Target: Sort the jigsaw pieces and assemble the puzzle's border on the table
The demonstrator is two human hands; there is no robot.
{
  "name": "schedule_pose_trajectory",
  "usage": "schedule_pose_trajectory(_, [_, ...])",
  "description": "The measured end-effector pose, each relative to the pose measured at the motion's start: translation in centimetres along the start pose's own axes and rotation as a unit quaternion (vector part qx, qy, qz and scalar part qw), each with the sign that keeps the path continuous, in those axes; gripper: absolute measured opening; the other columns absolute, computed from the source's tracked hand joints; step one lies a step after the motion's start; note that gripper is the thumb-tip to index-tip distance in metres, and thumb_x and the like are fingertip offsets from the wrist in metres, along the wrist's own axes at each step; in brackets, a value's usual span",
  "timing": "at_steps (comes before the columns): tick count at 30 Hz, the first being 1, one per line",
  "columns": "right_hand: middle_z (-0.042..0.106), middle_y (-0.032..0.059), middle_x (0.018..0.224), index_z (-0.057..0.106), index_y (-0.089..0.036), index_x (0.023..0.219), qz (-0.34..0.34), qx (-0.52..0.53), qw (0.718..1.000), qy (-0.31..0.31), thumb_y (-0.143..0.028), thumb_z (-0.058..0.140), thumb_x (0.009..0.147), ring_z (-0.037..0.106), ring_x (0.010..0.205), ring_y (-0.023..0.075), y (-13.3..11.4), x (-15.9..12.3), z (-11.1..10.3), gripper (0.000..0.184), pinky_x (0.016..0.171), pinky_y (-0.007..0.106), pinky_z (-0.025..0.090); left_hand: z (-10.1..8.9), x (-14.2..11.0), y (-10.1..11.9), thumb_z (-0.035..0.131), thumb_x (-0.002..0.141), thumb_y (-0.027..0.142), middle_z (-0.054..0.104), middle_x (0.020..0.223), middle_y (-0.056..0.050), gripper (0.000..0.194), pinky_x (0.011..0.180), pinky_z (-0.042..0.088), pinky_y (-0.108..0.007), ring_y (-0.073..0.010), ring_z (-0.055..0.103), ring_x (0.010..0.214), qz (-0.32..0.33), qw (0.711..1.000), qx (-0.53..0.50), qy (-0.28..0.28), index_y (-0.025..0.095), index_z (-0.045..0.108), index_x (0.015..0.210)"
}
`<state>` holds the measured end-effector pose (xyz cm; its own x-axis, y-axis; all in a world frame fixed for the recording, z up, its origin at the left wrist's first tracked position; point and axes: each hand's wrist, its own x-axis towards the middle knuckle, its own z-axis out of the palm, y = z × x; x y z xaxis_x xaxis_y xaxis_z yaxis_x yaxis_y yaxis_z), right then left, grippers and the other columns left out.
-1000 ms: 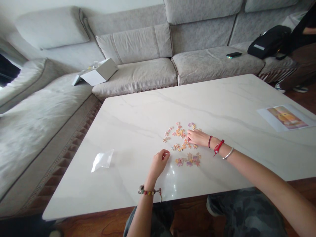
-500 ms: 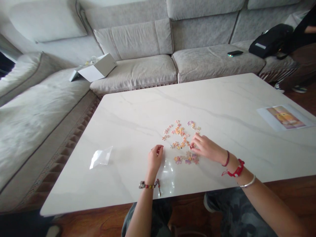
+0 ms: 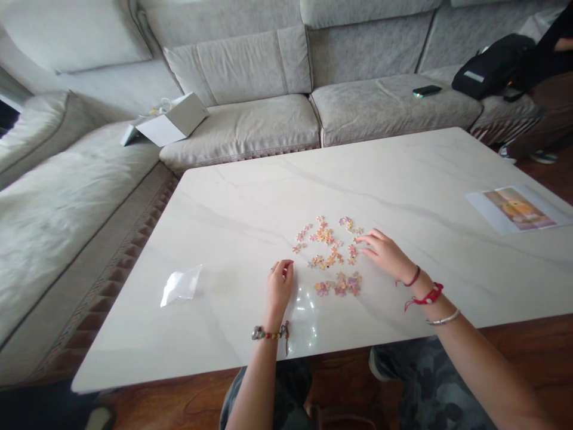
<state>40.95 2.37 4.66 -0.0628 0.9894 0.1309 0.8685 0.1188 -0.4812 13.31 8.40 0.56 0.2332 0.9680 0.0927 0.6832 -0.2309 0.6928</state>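
Observation:
Small jigsaw puzzle pieces in orange, pink and purple lie spread on the white marble-patterned table. Nearer to me is a second cluster of pieces, mostly pink and purple. My right hand is at the right edge of the spread, fingers stretched out and apart, its index fingertip at a piece by the edge. To the left of the pieces, my left hand rests on the table with fingers curled and thumb against them; whatever it may hold is hidden.
A clear plastic bag lies on the left of the table. On the right is a sheet with a printed picture. Behind stands a grey sofa with a white box, a phone and a black bag; a person is at far right.
My right hand has moved up and right from the lower pieces, and its fingers have spread. A small group of pieces now shows where it was. My left hand stays nearly still.

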Motion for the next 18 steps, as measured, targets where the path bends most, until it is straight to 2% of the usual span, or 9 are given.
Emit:
schedule_pose_trajectory(4, [0.050,0.0043,0.088,0.059,-0.018,0.094,0.009,-0.025,0.998,-0.061,-0.019,0.052,0.077,0.053,0.080,0.0146,2.2,1.5,1.2,0.017,0.077,0.027,0.042,0.0,-0.1,-0.2,0.039,0.081,0.031,0.061,0.082,-0.004,0.023,0.066,0.044,-0.028,-0.0142,0.055,0.070,0.003,1.000,-0.004,0.006,0.019,0.058,0.087])
schedule_pose_trajectory(9, [0.050,0.0027,0.086,0.058,-0.019,0.087,-0.019,-0.029,0.993,-0.112,-0.016,0.051,0.079,0.052,0.077,0.0120,2.5,2.7,3.0,0.012,0.074,0.024,0.040,0.2,0.1,-0.7,0.039,0.081,0.032,0.061,0.081,-0.004,0.024,0.066,0.045,-0.028,-0.0150,0.056,0.071,0.003,1.000,-0.005,0.003,0.019,0.058,0.087])
schedule_pose_trajectory(14, [0.051,0.0053,0.088,0.056,-0.016,0.081,-0.017,-0.042,0.986,-0.158,-0.018,0.056,0.076,0.052,0.079,0.0138,3.0,3.7,2.6,0.005,0.074,0.025,0.040,0.5,0.2,-0.9,0.039,0.081,0.032,0.061,0.081,-0.004,0.024,0.066,0.045,-0.028,-0.0147,0.055,0.070,0.010,1.000,-0.002,-0.001,0.018,0.058,0.087])
schedule_pose_trajectory(18, [0.051,0.0066,0.091,0.055,-0.016,0.083,-0.017,-0.057,0.986,-0.155,-0.019,0.058,0.075,0.052,0.081,0.0158,3.5,3.7,2.0,0.009,0.076,0.028,0.041,0.4,0.0,-0.7,0.040,0.081,0.032,0.061,0.081,-0.004,0.023,0.064,0.045,-0.028,-0.0146,0.056,0.068,0.021,1.000,0.003,-0.005,0.019,0.058,0.087])
